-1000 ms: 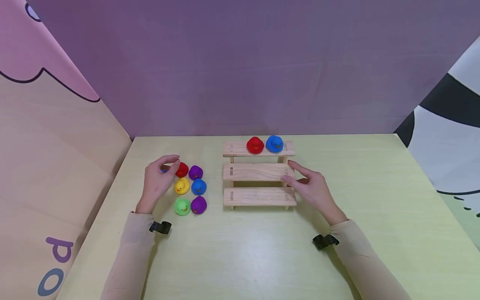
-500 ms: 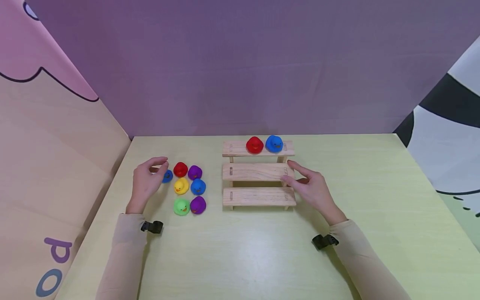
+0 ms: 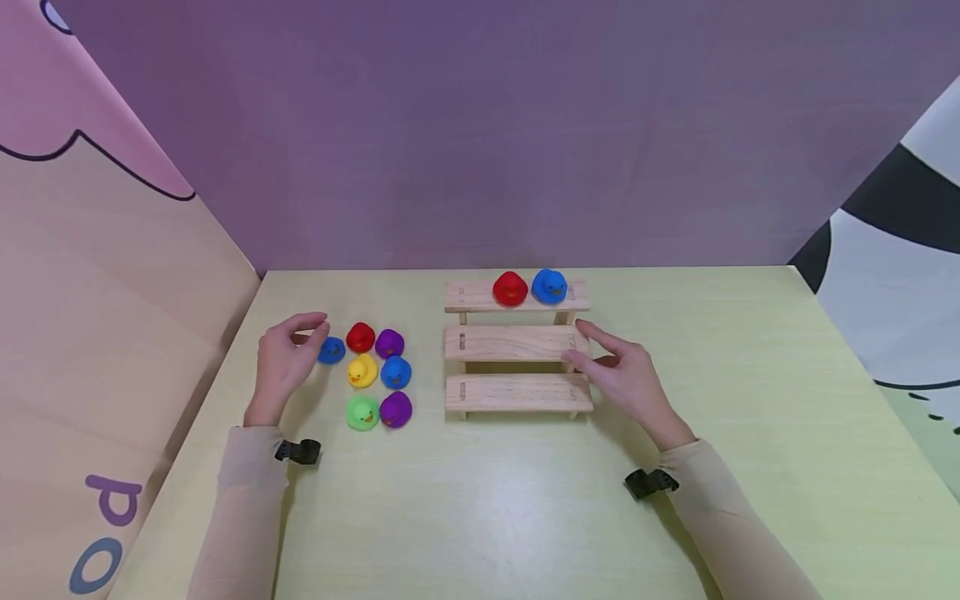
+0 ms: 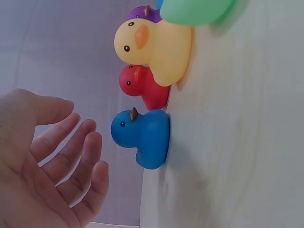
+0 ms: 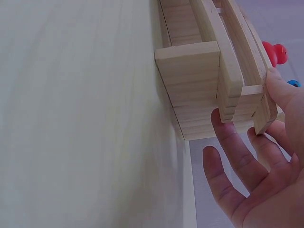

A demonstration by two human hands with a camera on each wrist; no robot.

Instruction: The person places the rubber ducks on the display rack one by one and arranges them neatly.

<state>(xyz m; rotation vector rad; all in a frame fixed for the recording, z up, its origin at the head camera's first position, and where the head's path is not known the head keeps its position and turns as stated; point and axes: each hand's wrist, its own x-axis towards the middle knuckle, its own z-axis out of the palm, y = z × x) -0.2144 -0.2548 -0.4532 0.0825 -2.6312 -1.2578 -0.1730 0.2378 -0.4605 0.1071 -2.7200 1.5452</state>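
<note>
My left hand [image 3: 287, 360] hovers just left of a blue rubber duck [image 3: 332, 351], its fingers loosely curved with nothing between them. In the left wrist view a gap shows between the fingertips and that duck, which stands on the table. Beside it are a red duck [image 3: 361, 337], a yellow duck [image 3: 362, 372], a green duck [image 3: 363, 413], another blue duck [image 3: 396, 372] and two purple ducks [image 3: 396, 410]. My right hand [image 3: 628, 379] grips the right end of the middle step of a three-step wooden stand [image 3: 517, 343], thumb on top and fingers beneath.
On the stand's top step sit a red duck [image 3: 510, 289] and a blue duck [image 3: 550, 287], side by side. A purple cloth backdrop [image 3: 480, 133] rises behind the pale wooden table [image 3: 480, 517]. Printed panels border the left and right sides.
My left hand has drawn back to the left from the ducks, uncovering the blue duck beside the red one. My right hand keeps its hold on the stand.
</note>
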